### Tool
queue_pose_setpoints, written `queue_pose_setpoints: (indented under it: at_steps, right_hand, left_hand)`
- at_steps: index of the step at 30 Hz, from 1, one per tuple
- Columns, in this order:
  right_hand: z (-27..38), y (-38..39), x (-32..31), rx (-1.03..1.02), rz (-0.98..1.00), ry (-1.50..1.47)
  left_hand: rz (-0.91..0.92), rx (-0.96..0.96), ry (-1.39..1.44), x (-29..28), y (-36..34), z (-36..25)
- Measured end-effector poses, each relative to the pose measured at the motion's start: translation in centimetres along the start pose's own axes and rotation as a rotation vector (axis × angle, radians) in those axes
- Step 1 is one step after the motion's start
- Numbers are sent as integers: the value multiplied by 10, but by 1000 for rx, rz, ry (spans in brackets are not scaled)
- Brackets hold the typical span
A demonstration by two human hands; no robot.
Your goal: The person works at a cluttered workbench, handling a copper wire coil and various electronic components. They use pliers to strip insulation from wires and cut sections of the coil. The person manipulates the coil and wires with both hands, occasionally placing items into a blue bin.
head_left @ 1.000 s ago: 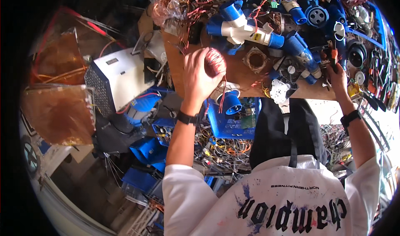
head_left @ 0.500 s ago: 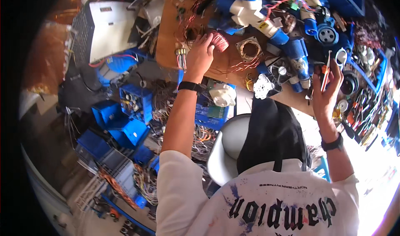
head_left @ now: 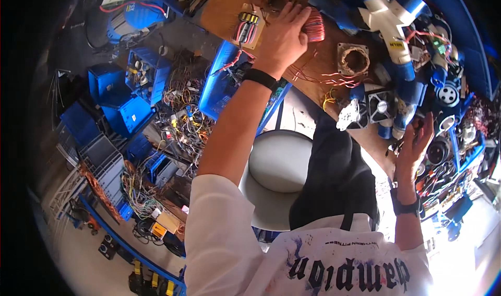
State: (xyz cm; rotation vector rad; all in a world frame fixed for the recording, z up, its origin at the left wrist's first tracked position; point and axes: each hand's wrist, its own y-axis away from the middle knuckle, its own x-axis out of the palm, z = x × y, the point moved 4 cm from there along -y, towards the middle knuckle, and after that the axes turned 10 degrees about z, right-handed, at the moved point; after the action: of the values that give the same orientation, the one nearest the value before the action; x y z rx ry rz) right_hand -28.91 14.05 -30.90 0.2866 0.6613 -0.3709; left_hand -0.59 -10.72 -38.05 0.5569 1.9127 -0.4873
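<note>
The coil of red enamelled wire (head_left: 315,25) sits at the wooden tabletop (head_left: 219,11), against the thumb side of the left hand (head_left: 284,37); whether those fingers truly grip it or only rest against it, I cannot tell. If the hold is slight, a nudge could roll the coil or loosen its turns. Its loose wire ends (head_left: 339,81) stretch toward the square-framed stator (head_left: 343,61), so a tug could snag them there and scrape the enamel. Left of the hand, the yellow-topped wired component (head_left: 247,27) lies near the edge above the blue crate (head_left: 213,79); a wrist bump could tip it over. Farther right, the small cooling fan (head_left: 382,106) and the cross-shaped white-and-blue connector (head_left: 389,24) crowd the right hand (head_left: 415,144), whose fingers are extended, its hold unclear; a careless sweep could knock parts off.
</note>
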Motion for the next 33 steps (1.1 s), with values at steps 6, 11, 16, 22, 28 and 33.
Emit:
queue_pose_setpoints:
  at_steps: [6,11,16,22,28,33]
  right_hand:
    - [-8,-4,5,-28,-19,26]
    - [3,-23,14,22,40,258]
    - [48,-38,22,-79,116,365]
    - [66,-34,15,-13,129,449]
    - [83,-21,7,15,125,258]
    - [83,3,-9,-5,128,178]
  left_hand:
    - [17,-51,113,-9,-1,-7]
    - [112,-46,91,-7,-4,0]
    - [192,-46,109,-16,-13,-3]
    - [410,-127,-138,-28,-23,-26]
    - [383,-70,-287,-10,-44,-31]
    - [220,6,-69,-39,-32,-39]
